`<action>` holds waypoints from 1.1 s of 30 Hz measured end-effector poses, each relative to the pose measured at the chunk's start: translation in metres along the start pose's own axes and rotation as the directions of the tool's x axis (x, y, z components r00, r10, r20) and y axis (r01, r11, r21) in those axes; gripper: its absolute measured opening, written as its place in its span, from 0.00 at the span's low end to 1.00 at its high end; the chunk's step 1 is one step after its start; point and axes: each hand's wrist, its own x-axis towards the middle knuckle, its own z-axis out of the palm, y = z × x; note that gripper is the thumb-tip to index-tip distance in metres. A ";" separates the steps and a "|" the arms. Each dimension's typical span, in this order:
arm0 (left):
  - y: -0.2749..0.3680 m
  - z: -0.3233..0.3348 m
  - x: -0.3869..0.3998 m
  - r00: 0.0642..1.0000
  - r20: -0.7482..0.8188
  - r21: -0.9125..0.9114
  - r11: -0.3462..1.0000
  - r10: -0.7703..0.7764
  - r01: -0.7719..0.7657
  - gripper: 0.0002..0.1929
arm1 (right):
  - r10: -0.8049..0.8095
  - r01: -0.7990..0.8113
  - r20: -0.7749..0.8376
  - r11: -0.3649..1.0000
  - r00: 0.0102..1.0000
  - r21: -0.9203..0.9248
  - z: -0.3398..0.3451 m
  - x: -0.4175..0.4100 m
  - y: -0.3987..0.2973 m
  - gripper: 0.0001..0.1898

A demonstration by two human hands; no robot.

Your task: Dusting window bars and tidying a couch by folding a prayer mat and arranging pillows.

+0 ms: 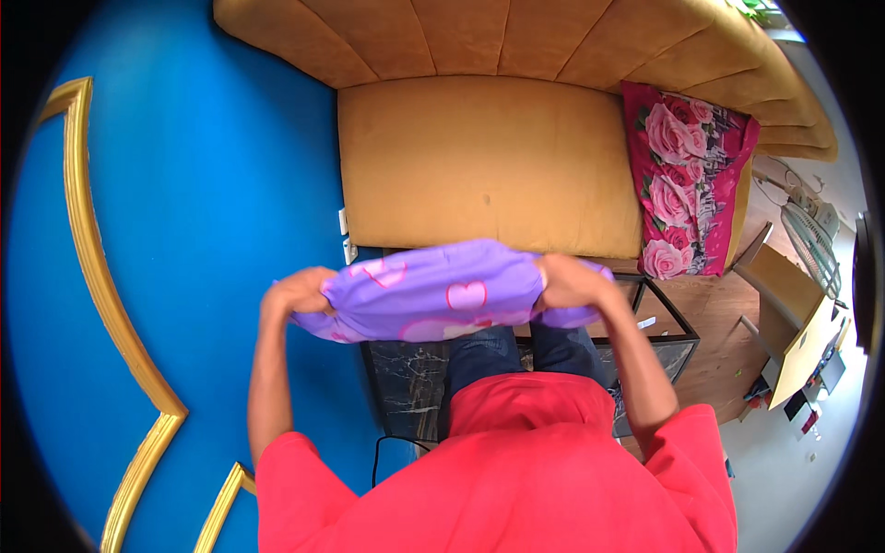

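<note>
A purple cloth with pink heart prints [442, 294] is stretched sideways in front of my legs. My left hand [301, 290] grips its left end, fingers closed around the fabric. At the right part of the cloth, my right hand [567, 280] is closed on it, with some fabric hanging beyond the wrist. Whether anything is inside the cloth cannot be seen. Past it lies the tan sofa seat [484, 159], and a pink rose-patterned cloth or cushion [674, 183] rests at the seat's right end.
A blue wall [193, 207] with gold moulding [110, 276] borders the left side. Below the cloth is a black-framed table with a dark marble-look surface [408, 387]. A fan [809, 242] and a wooden desk [795, 332] stand at the right. The sofa backrest [498, 34] rises behind the seat.
</note>
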 end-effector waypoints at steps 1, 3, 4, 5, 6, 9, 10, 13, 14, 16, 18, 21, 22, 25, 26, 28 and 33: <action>0.008 -0.015 -0.015 0.995 -0.085 0.038 0.998 0.052 -0.049 0.21 | 0.009 -0.010 -0.007 1.000 1.000 -0.012 -0.022 -0.001 -0.023 0.17; 0.026 -0.047 -0.045 0.966 -0.243 0.081 0.994 0.086 -0.068 0.18 | 0.016 -0.026 -0.070 0.990 0.997 -0.142 -0.062 0.002 -0.060 0.17; 0.035 -0.063 -0.047 0.944 -0.300 0.057 0.990 0.139 -0.128 0.20 | 0.020 -0.054 -0.133 0.964 0.991 -0.260 -0.078 0.002 -0.071 0.16; 0.049 -0.081 -0.051 0.925 -0.342 0.078 0.986 0.167 -0.149 0.21 | -0.053 -0.003 -0.230 0.971 0.972 -0.239 -0.092 0.006 -0.079 0.15; 0.049 -0.095 -0.051 0.900 -0.396 0.063 0.983 0.182 -0.172 0.21 | -0.131 0.060 -0.321 0.973 0.938 -0.222 -0.102 0.013 -0.086 0.13; 0.049 -0.132 -0.026 0.829 -0.487 0.224 0.957 0.276 -0.186 0.22 | -0.116 0.017 -0.333 0.958 0.936 -0.288 -0.124 0.050 -0.083 0.12; 0.040 -0.141 -0.007 0.804 -0.528 0.256 0.954 0.272 -0.154 0.23 | -0.098 -0.022 -0.341 0.943 0.935 -0.332 -0.129 0.066 -0.068 0.12; -0.043 -0.145 0.070 0.632 -0.656 0.406 0.899 0.413 -0.165 0.23 | -0.176 -0.005 -0.457 0.930 0.872 -0.369 -0.095 0.147 0.008 0.12; -0.034 -0.130 0.110 0.690 -0.617 0.255 0.925 0.379 -0.280 0.22 | -0.138 -0.071 -0.485 0.919 0.863 -0.388 -0.088 0.158 0.048 0.13; -0.045 -0.085 0.157 0.803 -0.546 0.212 0.967 0.237 -0.141 0.19 | -0.002 -0.127 -0.401 0.947 0.916 -0.296 -0.050 0.166 0.094 0.14; -0.124 -0.031 0.160 0.845 -0.475 0.054 0.967 0.246 -0.251 0.22 | 0.135 -0.195 -0.230 0.945 0.964 -0.263 0.009 0.180 0.101 0.15; -0.197 0.071 0.125 0.930 -0.360 -0.136 0.982 0.076 -0.133 0.25 | 0.201 -0.194 0.034 0.969 0.979 -0.150 0.089 0.162 0.083 0.15; -0.133 0.087 0.161 0.985 -0.169 -0.347 0.937 -0.035 -0.026 0.26 | 0.230 -0.222 0.048 0.967 0.972 -0.123 0.095 0.123 0.135 0.17; -0.172 0.131 0.112 0.980 0.092 -0.235 0.953 -0.176 0.193 0.27 | 0.185 -0.204 0.413 0.979 0.892 0.004 0.142 0.110 0.134 0.19; -0.157 0.134 0.099 0.969 0.168 -0.169 0.964 -0.179 0.207 0.27 | 0.191 -0.211 0.425 0.978 0.885 0.001 0.143 0.096 0.126 0.19; -0.149 0.129 0.056 0.970 0.166 -0.156 0.967 -0.176 0.202 0.27 | 0.187 -0.263 0.463 0.959 0.866 0.105 0.131 0.078 0.081 0.18; -0.083 0.053 0.015 0.994 -0.082 -0.164 0.985 -0.065 0.051 0.25 | 0.269 -0.340 0.468 0.938 0.841 0.071 0.056 0.043 0.015 0.21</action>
